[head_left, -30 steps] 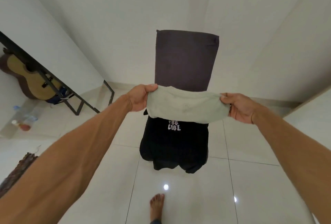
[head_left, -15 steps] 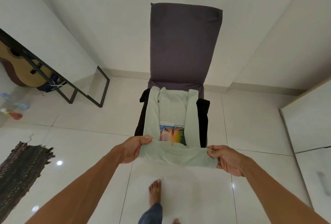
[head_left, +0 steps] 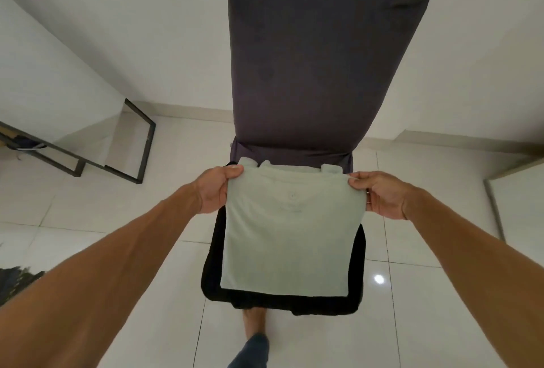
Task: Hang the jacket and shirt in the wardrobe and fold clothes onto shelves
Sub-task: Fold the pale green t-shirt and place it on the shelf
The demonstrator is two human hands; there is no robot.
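Observation:
A pale green T-shirt (head_left: 290, 238) lies folded into a rectangle on top of a black garment (head_left: 212, 276) on the seat of a dark grey chair (head_left: 321, 58). My left hand (head_left: 216, 188) pinches the fold's far left corner. My right hand (head_left: 379, 192) pinches its far right corner. Both hands hold the far edge near the chair's backrest. The shirt's printed front is hidden inside the fold. The black garment shows only as a border around the shirt.
A black metal frame (head_left: 141, 144) stands on the white tiled floor at the left. A dark rug edge (head_left: 14, 282) lies at the far left. A white cabinet front (head_left: 518, 200) is at the right. My bare foot (head_left: 254, 323) is under the chair's front edge.
The shirt's near edge was lifted from the front and carried over to the back, folding the shirt in half and covering the coloured print. Both hands moved away from me.

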